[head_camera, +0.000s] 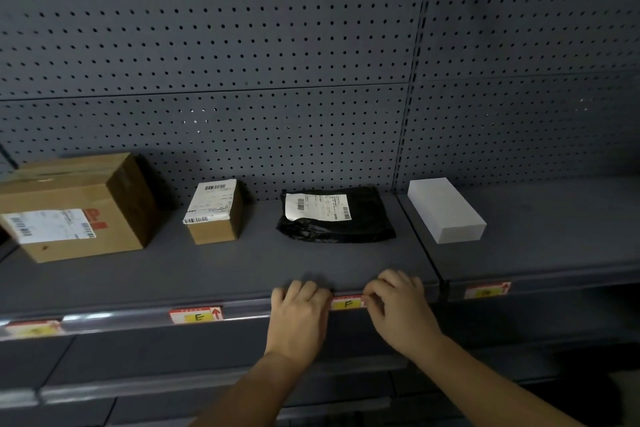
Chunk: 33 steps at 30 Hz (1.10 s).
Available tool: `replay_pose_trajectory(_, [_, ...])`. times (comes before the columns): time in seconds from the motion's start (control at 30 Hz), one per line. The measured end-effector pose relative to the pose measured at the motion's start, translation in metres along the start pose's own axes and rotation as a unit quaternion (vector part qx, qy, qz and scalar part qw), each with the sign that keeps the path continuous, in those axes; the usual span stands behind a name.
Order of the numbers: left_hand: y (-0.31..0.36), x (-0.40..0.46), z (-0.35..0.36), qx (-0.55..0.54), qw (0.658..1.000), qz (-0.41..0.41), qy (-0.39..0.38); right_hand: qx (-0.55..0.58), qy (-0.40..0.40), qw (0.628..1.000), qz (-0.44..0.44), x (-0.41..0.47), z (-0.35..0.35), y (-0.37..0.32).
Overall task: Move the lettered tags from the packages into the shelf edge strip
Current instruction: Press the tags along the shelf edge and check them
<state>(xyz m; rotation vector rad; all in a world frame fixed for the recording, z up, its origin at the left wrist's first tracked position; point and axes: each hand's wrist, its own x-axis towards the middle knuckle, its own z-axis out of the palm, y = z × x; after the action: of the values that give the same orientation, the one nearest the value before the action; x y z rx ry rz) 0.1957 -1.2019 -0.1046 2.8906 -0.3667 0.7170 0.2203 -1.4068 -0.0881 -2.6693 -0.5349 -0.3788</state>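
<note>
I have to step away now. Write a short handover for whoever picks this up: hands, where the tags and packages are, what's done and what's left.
Left hand and right hand: both at the shelf edge strip, fingers pinching either end of the F tag, which is being seated below the black bag.
Done: E tag sits in the strip below the small box; tags also below the large box and white box, letters unreadable.
Left: finish seating F. No loose tags visible on packages.
</note>
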Motion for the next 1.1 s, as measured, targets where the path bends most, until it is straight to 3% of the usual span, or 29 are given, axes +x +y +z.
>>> replay_pose_trajectory(0.33, [-0.047,-0.039,-0.021,0.011,0.998,-0.042,0.052,0.055,0.021,0.996,-0.064,0.018,0.022,-0.063])
replay_pose_trajectory(0.63, [-0.149,-0.078,-0.057,0.018,0.995,-0.09,0.05,0.058,0.017,0.993,-0.098,0.04,0.062,-0.164])
replay_pose_trajectory(0.87, [-0.215,-0.093,-0.064,0.0,0.997,-0.056,0.047,0.017,-0.006,0.997,-0.076,0.05,0.085,-0.218])
replay_pose_trajectory(1.1, [-0.233,-0.089,-0.066,-0.002,0.999,-0.012,0.045,-0.016,-0.028,0.999,-0.037,0.05,0.092,-0.239])
